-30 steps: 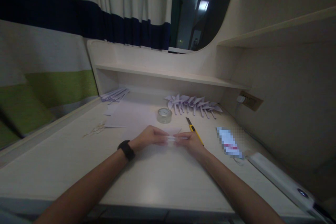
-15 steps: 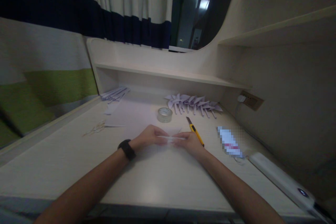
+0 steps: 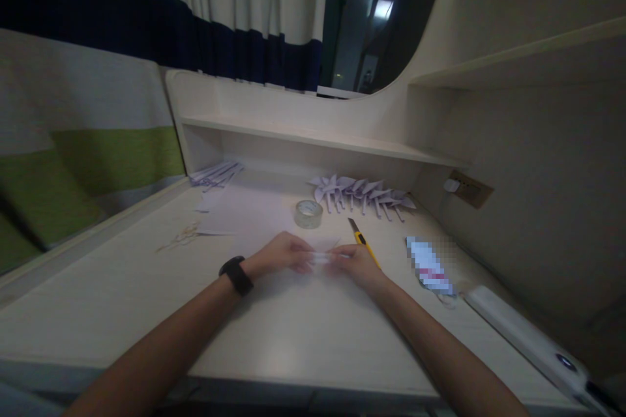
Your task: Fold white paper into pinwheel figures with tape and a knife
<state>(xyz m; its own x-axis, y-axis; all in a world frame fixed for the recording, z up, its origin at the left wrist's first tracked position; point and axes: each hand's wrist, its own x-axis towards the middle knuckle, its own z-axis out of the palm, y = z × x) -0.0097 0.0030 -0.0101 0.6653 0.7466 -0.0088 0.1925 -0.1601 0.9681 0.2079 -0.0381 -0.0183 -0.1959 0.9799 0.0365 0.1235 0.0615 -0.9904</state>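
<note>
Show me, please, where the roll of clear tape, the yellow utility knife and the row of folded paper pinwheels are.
roll of clear tape (image 3: 308, 214), head view, on its top rim.
yellow utility knife (image 3: 362, 240), head view, on the yellow handle.
folded paper pinwheels (image 3: 362, 193), head view, on the middle of the row.

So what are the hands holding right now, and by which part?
Both hands hold a small white paper piece just above the desk: the left hand pinches its left end, the right hand its right end. Its exact shape is too blurred to tell.

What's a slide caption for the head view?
Both hands, left hand and right hand, pinch a small paper piece beside a yellow utility knife.
</note>
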